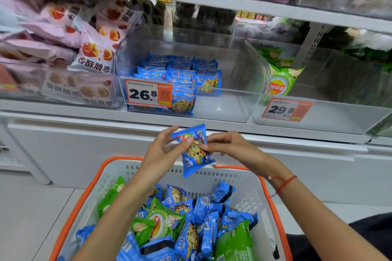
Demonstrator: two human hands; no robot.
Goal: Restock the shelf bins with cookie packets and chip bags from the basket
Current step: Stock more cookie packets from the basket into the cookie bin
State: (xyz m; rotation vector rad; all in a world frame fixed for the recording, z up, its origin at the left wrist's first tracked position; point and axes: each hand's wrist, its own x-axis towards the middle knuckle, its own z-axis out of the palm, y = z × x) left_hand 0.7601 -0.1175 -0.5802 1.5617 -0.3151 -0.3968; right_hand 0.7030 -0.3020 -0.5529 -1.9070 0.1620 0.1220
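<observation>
Blue foil catches the eye first: a cookie packet (194, 149) hangs between our two hands, just above the far rim of the basket (244, 178). Our left hand (164, 150) sits at nine o'clock of the packet, thumb across its front face and fingers curled behind its upper edge. Our right hand (228, 144) sits at three o'clock, fingertips pinching the packet's right edge near the printed cookie. The packet is tilted, its top corner toward twelve o'clock and its lower corner dangling toward six, below both grips.

At six o'clock of the packet the white basket with its orange rim holds a heap of blue cookie packets (191, 218) mixed with green chip bags (163, 221). A red string bracelet (285, 183) circles our right wrist.

At twelve o'clock a clear cookie bin (244, 82) on the shelf holds blue packets stacked along its left side, behind a price tag reading 26.8 (147, 94). At two o'clock a neighbouring chip bin (328, 112), tagged 29.8 (286, 109), holds green chip bags at its left. At ten o'clock lie pink snack bags (93, 44).
</observation>
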